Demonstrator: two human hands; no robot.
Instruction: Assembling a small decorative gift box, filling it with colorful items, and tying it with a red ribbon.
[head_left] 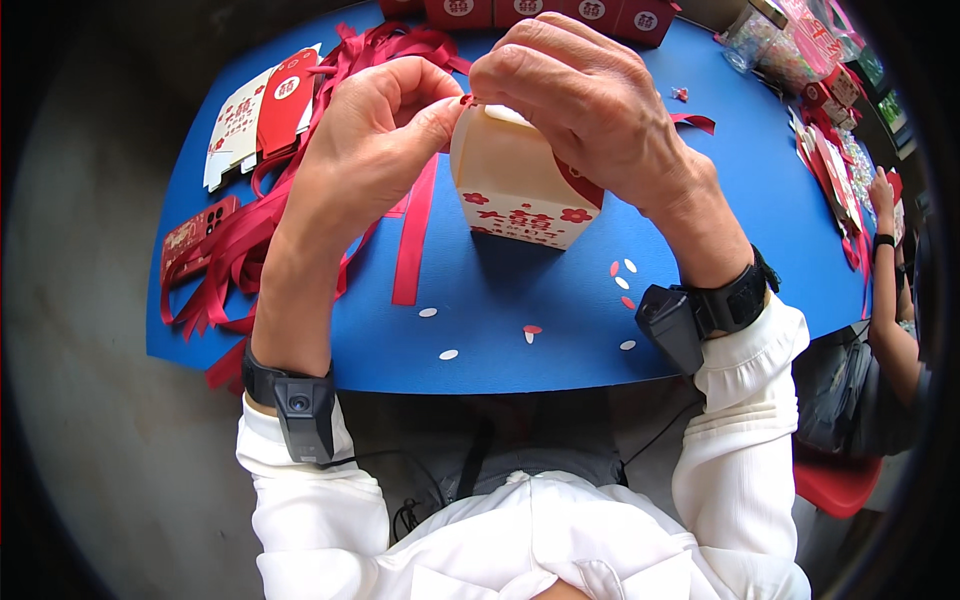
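Observation:
A cream and red cardboard gift box (525, 215) with printed red flowers stands upright in front of me, its top drawn together. At its top left corner, my left hand (375, 130) is closed, thumb and index finger pinching a bit of red ribbon. My right hand (590, 100) bends over the box top with its fingers closed at the same spot. Its fingertips meet the red bit and are partly hidden. One red ribbon (412, 255) hangs below my left hand onto the table; another ribbon end (695, 123) shows beyond my right wrist.
Loose red ribbons (245, 235) heap at the left, beside a red phone (200, 235) and flat box blanks (240, 120). Finished red boxes (590, 15) line the back. Small red and white paper scraps (530, 333) lie near the front edge. Another person's arm (885, 270) is at right.

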